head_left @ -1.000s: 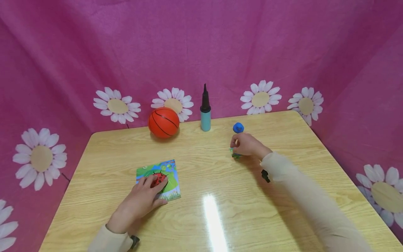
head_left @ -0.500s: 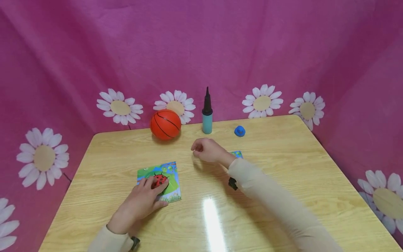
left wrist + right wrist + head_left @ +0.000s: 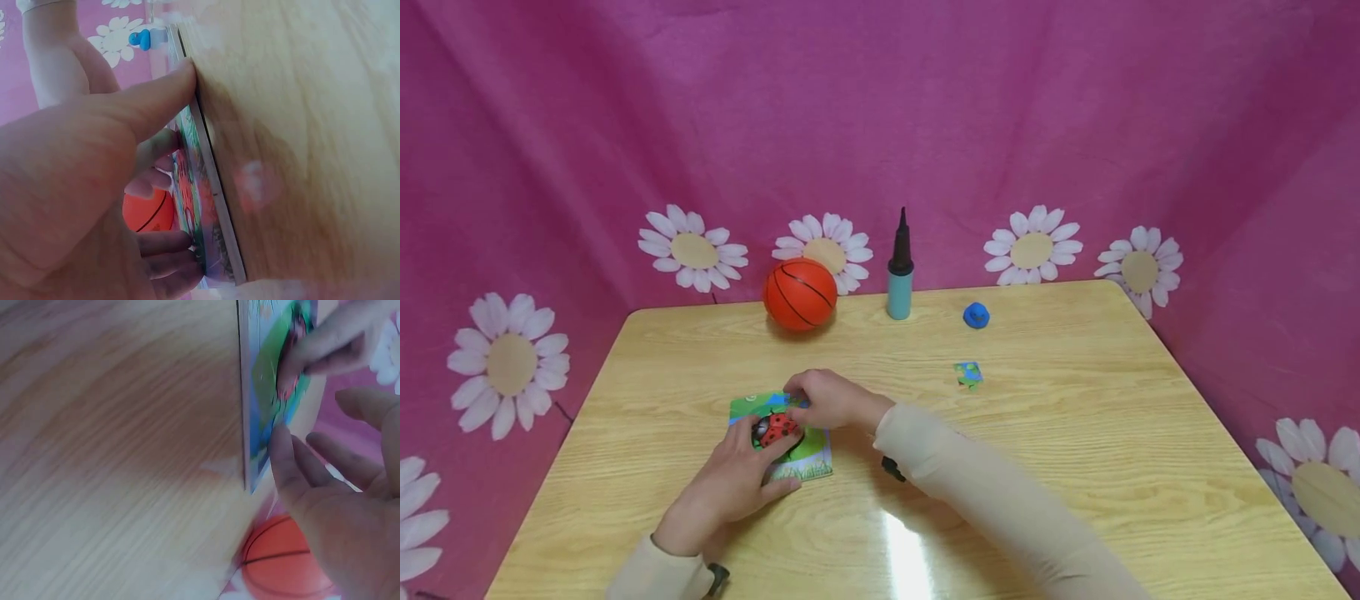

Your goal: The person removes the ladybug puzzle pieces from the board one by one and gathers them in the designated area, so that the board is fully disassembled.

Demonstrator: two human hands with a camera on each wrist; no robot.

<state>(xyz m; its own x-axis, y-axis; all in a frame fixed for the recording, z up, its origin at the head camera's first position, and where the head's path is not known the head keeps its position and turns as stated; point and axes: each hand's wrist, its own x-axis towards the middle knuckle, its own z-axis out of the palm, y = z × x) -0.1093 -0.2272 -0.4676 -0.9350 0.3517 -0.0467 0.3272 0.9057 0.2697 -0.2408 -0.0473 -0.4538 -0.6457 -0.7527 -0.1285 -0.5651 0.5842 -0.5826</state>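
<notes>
A square ladybug jigsaw puzzle [image 3: 814, 468] lies on the table, left of the middle in the head view. My left hand [image 3: 730, 483] rests on it, fingers over the ladybug's side and thumb at the near edge. In the left wrist view that thumb [image 3: 165, 94] lies along the board's rim. My right hand [image 3: 835, 400] is at the puzzle's far right corner. Seen from the right wrist, its fingertips [image 3: 282, 440] touch the picture, with the other fingers loosely spread. Any piece under those fingertips is hidden. Loose puzzle pieces [image 3: 970, 374] lie farther right.
An orange basketball [image 3: 801, 294] stands at the back edge, beyond the puzzle. Right of it are an upright teal hand pump [image 3: 899, 293] with a black nozzle and a small blue duck-like toy [image 3: 976, 316]. A pink flowered curtain [image 3: 955, 125] surrounds the wooden table [image 3: 1075, 433].
My right hand has moved left from the loose pieces at the back right to the puzzle's far right corner, uncovering those pieces. My left hand has stayed on the puzzle.
</notes>
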